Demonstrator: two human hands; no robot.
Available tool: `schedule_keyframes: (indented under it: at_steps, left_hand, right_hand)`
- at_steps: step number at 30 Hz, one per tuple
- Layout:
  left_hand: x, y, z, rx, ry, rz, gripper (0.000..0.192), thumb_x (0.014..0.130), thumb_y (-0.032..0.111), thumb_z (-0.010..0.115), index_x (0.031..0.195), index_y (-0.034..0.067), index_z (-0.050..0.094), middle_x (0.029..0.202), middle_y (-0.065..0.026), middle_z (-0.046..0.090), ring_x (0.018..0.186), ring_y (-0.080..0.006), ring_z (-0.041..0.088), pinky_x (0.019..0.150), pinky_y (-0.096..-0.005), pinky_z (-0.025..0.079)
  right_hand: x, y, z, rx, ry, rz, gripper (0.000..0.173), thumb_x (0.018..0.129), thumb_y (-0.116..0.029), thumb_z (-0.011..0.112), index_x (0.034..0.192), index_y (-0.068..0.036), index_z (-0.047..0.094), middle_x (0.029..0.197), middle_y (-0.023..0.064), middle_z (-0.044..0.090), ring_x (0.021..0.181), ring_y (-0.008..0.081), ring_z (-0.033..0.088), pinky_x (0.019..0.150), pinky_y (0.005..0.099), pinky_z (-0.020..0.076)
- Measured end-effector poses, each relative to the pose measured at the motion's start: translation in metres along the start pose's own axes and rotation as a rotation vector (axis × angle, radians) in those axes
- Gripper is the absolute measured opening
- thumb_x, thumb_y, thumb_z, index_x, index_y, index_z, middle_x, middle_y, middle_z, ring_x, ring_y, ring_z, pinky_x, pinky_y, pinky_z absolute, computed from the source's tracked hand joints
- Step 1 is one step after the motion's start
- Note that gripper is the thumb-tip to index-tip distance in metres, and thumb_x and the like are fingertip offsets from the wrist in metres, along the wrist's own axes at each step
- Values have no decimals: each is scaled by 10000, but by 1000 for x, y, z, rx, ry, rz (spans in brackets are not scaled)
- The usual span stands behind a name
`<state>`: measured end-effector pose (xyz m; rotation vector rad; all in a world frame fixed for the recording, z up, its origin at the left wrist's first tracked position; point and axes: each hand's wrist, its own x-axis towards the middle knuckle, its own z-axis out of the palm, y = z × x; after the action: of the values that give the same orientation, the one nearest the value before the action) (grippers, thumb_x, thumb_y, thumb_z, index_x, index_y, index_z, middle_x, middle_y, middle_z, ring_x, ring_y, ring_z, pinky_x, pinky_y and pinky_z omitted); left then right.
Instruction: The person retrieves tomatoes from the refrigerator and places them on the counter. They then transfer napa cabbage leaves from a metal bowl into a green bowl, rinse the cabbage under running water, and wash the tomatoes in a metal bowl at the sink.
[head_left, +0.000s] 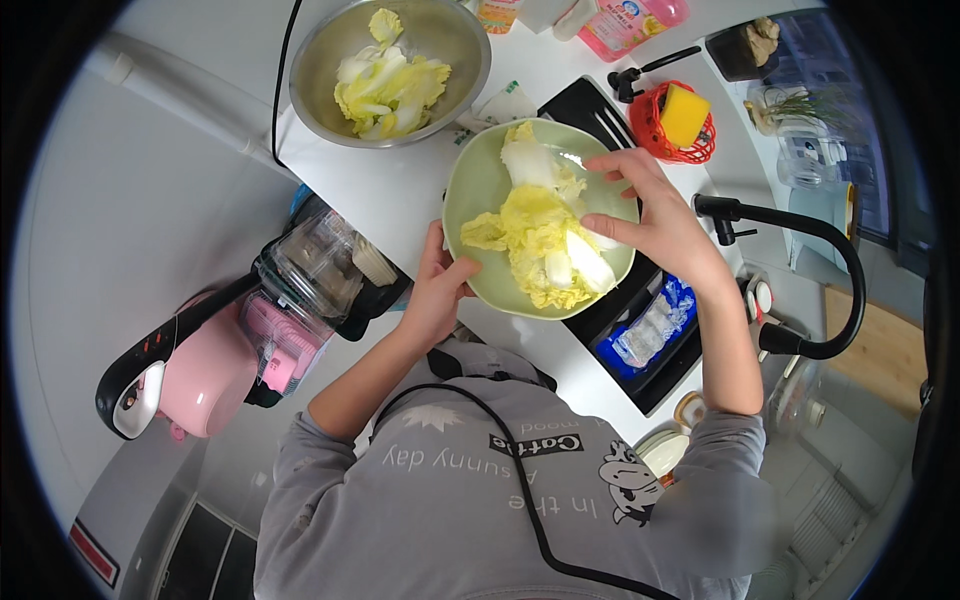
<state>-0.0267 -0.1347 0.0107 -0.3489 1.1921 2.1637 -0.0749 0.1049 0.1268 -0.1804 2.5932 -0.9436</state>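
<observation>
A light green plate (480, 180) bears several pale yellow napa cabbage leaves (534, 217). Its lower left rim is gripped by my left hand (442, 289), with the thumb on top. Over the plate's right side is my right hand (649, 210), thumb and fingers spread beside the leaves; whether the thumb touches a leaf I cannot tell. A stainless steel bowl (319, 97) with more cabbage leaves (390, 90) stands farther off, up and left of the plate.
Below the plate lies a black sink (652, 390) with a blue packet (652, 330) in it. A black faucet (832, 232), a red basket (649, 120) with a yellow sponge (684, 116) and a pink bottle (615, 34) stand right and beyond. Plastic containers (315, 262) are at the left.
</observation>
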Motion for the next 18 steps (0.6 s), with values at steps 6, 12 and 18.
schedule_keyframes:
  at_steps: [6, 12, 18]
  left_hand:
    - [4, -5, -3, 32, -1, 47, 459, 811, 56, 515, 1227, 117, 331, 1120, -67, 511, 954, -151, 560, 724, -314, 527]
    - [3, -2, -7, -23, 9, -5, 495, 776, -4, 508, 1232, 119, 358, 1082, -23, 522, 931, -104, 541, 702, -235, 463]
    - [-12, -18, -41, -47, 72, 10, 520, 768, 16, 526, 1243, 104, 331, 1006, -39, 557, 862, -91, 545, 653, -218, 431]
  right_hand:
    - [-6, -16, 43, -345, 238, -292, 239, 651, -74, 727, 846, -39, 592, 989, 118, 478, 948, 306, 471, 826, 378, 414]
    - [-2, -33, 46, -246, 85, -351, 343, 651, -123, 754, 970, -80, 635, 1163, 118, 464, 1132, 303, 403, 946, 380, 352]
    - [105, -38, 22, 99, 175, -311, 399, 755, -149, 695, 1121, -42, 577, 1112, 83, 549, 1070, 198, 512, 935, 310, 389]
